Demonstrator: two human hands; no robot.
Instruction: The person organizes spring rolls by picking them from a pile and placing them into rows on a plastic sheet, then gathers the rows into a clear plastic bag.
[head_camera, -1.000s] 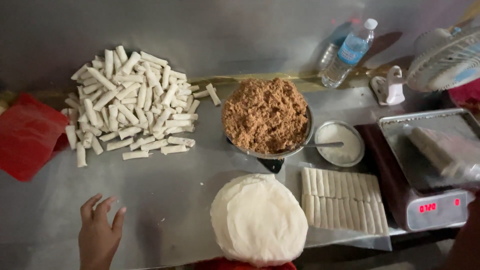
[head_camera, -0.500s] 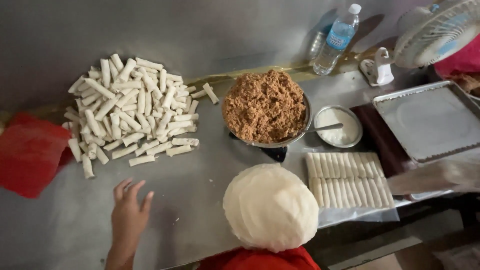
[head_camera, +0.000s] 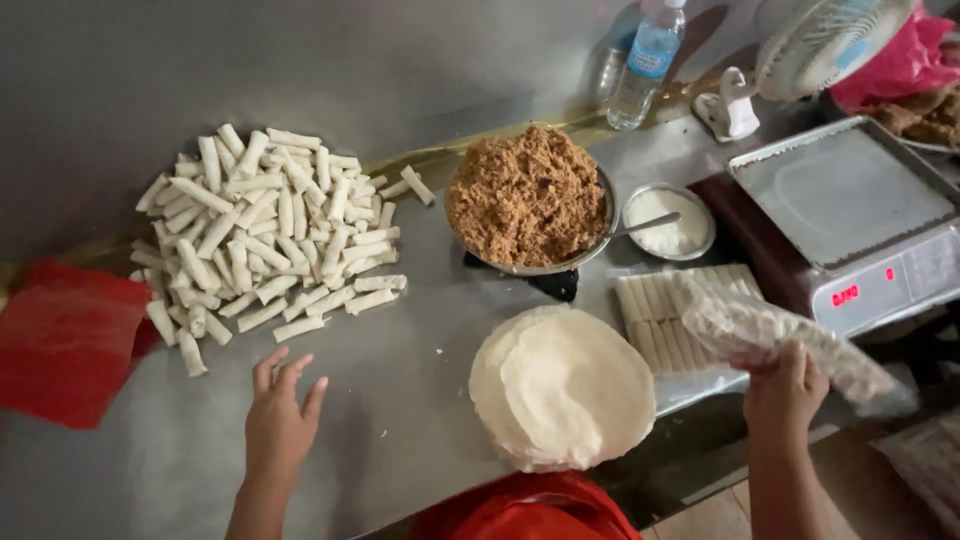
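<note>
Clenched around one end of a clear plastic bag of pale rolls (head_camera: 790, 335), the right hand (head_camera: 785, 395) holds it above the row of white rolled pastries (head_camera: 660, 315). Left hand (head_camera: 280, 420) lies flat and unclenched on the grey metal table (head_camera: 400, 400), just below the loose pile of white rolls (head_camera: 260, 235) and left of the round stack of white wrappers (head_camera: 565, 385).

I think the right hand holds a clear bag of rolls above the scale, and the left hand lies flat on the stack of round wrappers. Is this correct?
One detail is wrong. In the head view the left hand lies flat on the bare metal table, apart from the stack of round wrappers. The right hand does hold the clear bag of rolls, near the scale.
</note>
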